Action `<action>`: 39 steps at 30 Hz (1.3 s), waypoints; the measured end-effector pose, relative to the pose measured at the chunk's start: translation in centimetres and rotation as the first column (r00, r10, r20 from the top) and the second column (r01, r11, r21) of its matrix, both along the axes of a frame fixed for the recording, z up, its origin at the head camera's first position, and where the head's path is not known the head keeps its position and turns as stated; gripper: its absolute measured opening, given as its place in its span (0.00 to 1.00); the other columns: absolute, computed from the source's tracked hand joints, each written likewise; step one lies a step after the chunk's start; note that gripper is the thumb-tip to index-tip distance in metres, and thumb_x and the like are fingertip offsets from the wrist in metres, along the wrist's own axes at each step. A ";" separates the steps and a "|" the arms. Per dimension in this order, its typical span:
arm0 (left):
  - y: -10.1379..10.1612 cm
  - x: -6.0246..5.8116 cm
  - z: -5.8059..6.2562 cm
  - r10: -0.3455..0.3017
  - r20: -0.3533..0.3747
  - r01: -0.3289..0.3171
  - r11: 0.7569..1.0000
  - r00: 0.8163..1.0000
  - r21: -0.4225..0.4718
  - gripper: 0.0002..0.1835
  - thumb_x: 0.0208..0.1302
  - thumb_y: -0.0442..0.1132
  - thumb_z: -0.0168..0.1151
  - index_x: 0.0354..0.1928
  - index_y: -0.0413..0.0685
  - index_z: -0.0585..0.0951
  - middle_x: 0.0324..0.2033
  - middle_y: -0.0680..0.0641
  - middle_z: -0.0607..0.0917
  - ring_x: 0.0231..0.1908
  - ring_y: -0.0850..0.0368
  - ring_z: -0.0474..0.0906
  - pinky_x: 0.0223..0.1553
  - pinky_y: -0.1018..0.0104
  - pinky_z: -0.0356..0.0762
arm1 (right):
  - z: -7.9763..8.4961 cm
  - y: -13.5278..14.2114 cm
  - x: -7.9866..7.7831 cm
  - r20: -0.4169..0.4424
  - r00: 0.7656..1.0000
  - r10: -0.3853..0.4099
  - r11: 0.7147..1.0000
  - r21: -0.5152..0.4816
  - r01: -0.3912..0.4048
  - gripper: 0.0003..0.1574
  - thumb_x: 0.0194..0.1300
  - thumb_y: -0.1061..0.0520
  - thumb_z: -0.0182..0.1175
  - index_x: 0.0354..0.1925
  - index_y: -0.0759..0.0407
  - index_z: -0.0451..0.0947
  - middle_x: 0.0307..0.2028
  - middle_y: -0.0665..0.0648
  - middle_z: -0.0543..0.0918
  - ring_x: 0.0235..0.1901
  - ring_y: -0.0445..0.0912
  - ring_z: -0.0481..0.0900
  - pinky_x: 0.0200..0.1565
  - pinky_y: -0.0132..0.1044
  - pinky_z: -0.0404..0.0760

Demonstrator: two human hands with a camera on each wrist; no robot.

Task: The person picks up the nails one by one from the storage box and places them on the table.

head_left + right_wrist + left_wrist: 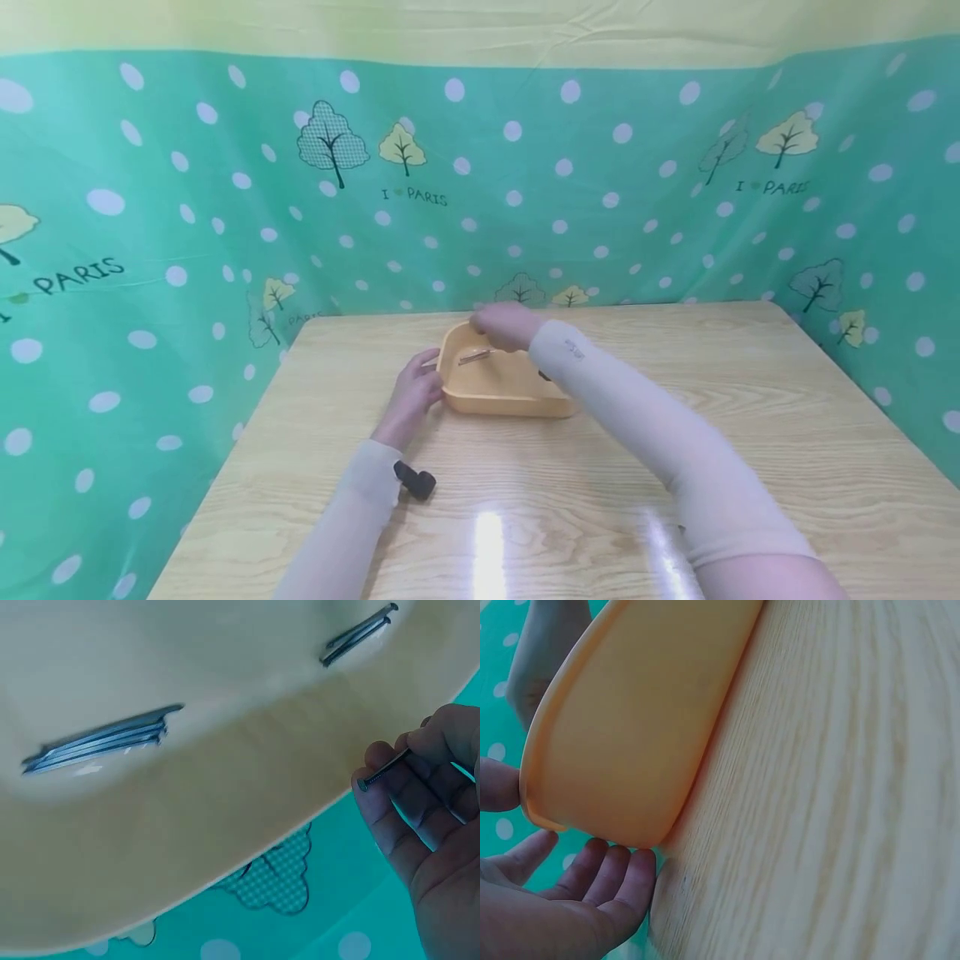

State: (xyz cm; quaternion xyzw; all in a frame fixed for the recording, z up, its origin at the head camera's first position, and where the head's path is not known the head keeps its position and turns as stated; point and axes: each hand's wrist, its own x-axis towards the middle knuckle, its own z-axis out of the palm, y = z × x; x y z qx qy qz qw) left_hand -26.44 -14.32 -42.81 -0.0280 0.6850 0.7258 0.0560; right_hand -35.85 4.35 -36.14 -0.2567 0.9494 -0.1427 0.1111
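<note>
A shallow orange plastic tray (510, 407) stands on the table, with a small bundle of nails (474, 357) visible inside. My left hand (414, 390) holds the tray's left side; in the left wrist view its fingers (622, 877) meet the outer wall and the thumb is at the rim. Over the tray's far edge, my right hand (510, 325) pinches a single nail (384, 769) between thumb and fingers, head end outward. Inside the tray in the right wrist view are two groups, a larger bundle of nails (105, 741) and a smaller bundle of nails (360, 634).
The wood-grain table (525, 475) extends around the tray on all sides. Behind it and along both sides hangs a green dotted curtain (525, 183) with tree prints. A small black wrist camera (416, 481) is worn at my left sleeve.
</note>
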 end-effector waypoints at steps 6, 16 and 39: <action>0.0 0.3 0.0 -0.005 -0.014 0.005 1.000 1.000 -0.004 0.31 0.55 0.27 0.47 0.64 0.46 0.60 0.56 0.37 0.67 0.55 0.40 0.67 0.53 0.56 0.72 | 0.7 1.9 0.5 -0.283 0.927 0.247 0.959 0.212 -0.191 0.16 0.53 0.69 0.52 0.26 0.46 0.72 0.24 0.45 0.75 0.25 0.41 0.72 0.27 0.29 0.73; 0.0 0.3 -0.2 -0.013 -0.015 0.013 1.000 1.000 0.010 0.31 0.55 0.28 0.48 0.63 0.48 0.61 0.56 0.37 0.67 0.54 0.41 0.68 0.53 0.56 0.71 | 1.9 5.1 2.1 -0.311 0.925 0.217 0.974 0.137 -0.183 0.17 0.51 0.73 0.51 0.25 0.51 0.74 0.25 0.46 0.75 0.26 0.42 0.72 0.28 0.31 0.74; -0.1 0.1 -0.4 -0.007 -0.004 0.007 1.000 1.000 0.007 0.33 0.50 0.28 0.49 0.62 0.49 0.62 0.56 0.37 0.68 0.54 0.43 0.69 0.53 0.56 0.71 | 1.4 11.8 4.1 -0.372 0.917 0.141 0.988 0.109 -0.108 0.15 0.52 0.69 0.54 0.36 0.54 0.79 0.38 0.54 0.80 0.35 0.48 0.78 0.35 0.37 0.80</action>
